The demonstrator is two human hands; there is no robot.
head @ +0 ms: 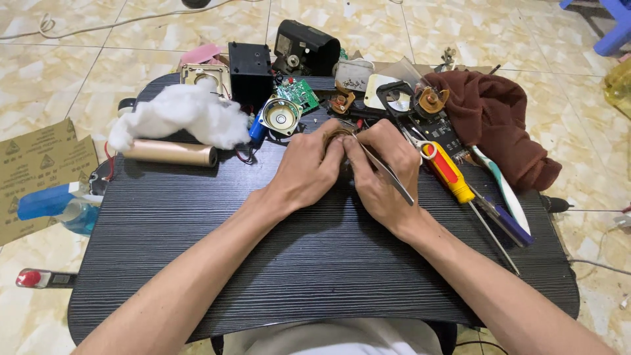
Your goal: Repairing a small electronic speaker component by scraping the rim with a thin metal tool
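Both my hands meet at the middle of a small black table (197,223). My left hand (307,169) is curled around a small brown coil-like part (336,134), of which only the top edge shows between my fingers. Pressed against it from the right, my right hand (384,172) grips thin metal tweezers (389,175) whose tips point into the part. The rest of the part is hidden by my fingers.
White stuffing (184,115), a tan tube (169,153), a black box (250,72), a green circuit board (297,92), a small speaker (280,116), a yellow-red screwdriver (453,176), a brown cloth (499,118) and other parts crowd the table's far half. Sandpaper sheets (36,164) lie on the tiled floor.
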